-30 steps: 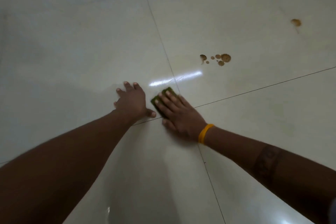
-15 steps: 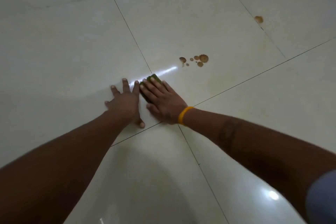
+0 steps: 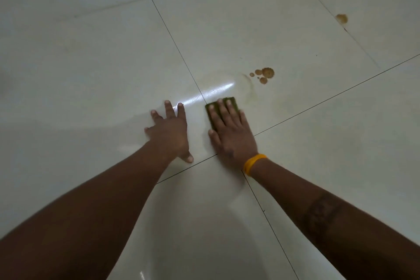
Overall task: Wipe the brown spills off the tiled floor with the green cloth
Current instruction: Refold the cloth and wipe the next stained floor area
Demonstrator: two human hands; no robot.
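Tiled floor [image 3: 295, 166]: hands flat, parted; right [image 3: 229, 134] pressing green cloth [image 3: 223, 103], leftmost brown drop now smeared.

Open tiled floor [image 3: 227, 29] lies all around, bare from nine through twelve o'clock. The left hand [image 3: 169, 134] is planted flat, fingers spread, at nine o'clock of the right hand [image 3: 231, 136], a narrow strip of tile between them blocking any sweep that way. The right hand lies flat on the green cloth [image 3: 221, 107]. Toward one o'clock nothing stands before the cluster of brown drops [image 3: 264, 74]; farther out, the lone brown spot [image 3: 341, 18].
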